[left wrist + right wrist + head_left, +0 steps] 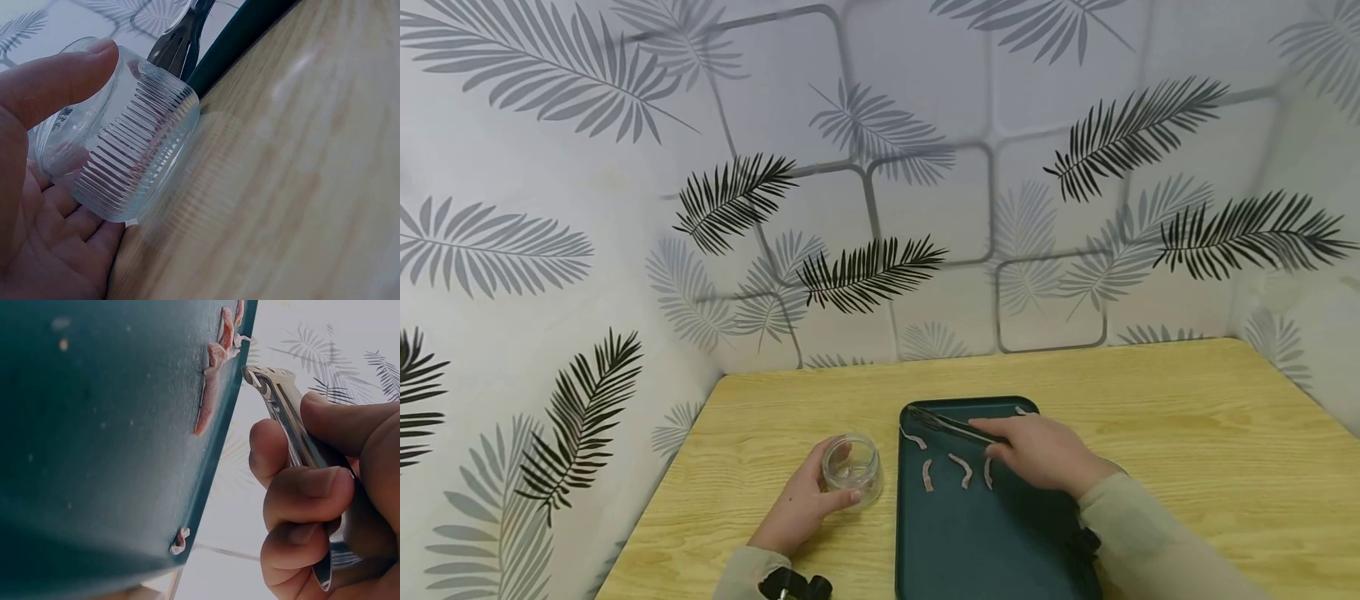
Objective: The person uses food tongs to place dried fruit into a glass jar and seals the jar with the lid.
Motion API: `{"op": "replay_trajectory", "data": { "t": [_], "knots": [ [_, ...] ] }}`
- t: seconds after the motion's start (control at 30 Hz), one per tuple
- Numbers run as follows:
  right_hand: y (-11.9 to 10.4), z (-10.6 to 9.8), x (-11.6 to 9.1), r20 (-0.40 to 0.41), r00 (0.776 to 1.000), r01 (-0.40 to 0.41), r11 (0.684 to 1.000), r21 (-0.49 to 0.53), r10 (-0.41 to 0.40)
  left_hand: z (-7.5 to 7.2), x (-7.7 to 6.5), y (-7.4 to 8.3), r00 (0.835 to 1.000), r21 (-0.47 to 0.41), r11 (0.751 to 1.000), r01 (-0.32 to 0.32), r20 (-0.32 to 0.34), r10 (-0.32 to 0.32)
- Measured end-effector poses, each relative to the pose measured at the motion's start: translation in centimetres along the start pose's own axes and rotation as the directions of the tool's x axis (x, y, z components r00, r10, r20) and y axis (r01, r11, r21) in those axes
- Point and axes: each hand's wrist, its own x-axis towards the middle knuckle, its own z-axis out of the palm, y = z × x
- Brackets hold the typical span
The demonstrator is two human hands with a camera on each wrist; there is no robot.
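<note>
My left hand grips a small clear ribbed glass jar standing on the wooden table, just left of a dark green tray; the left wrist view shows the jar in my palm with the thumb over it. My right hand holds metal tongs over the tray's far end, their tips pointing left. In the right wrist view my fingers curl round the tongs. Several pink strips lie on the tray; a pink strip also shows near the rim.
The wooden table sits in a corner of walls papered with a leaf print. A black wrist strap shows on my left sleeve.
</note>
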Motion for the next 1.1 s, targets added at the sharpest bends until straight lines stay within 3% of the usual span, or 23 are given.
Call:
{"op": "replay_trajectory", "data": {
  "t": [0.43, 0.73, 1.1],
  "knots": [
    [-0.7, -0.6, -0.9, 0.085, 0.996, 0.006, 1.000, -0.006, -0.006, -0.1, 0.1, -0.1, 1.000, -0.013, 1.000, 0.007, 0.004, -0.007],
    [-0.6, -0.2, -1.3, 0.000, 0.998, 0.060, 0.996, -0.059, -0.060, 0.0, 0.1, 0.0, 1.000, -0.013, 1.000, 0.013, 0.005, -0.013],
    [-0.8, -1.0, -1.9, -0.027, 0.992, 0.119, 0.993, -0.012, -0.120, 0.0, 0.0, 0.1, 1.000, -0.015, 1.000, 0.018, -0.003, -0.018]
  ]
}}
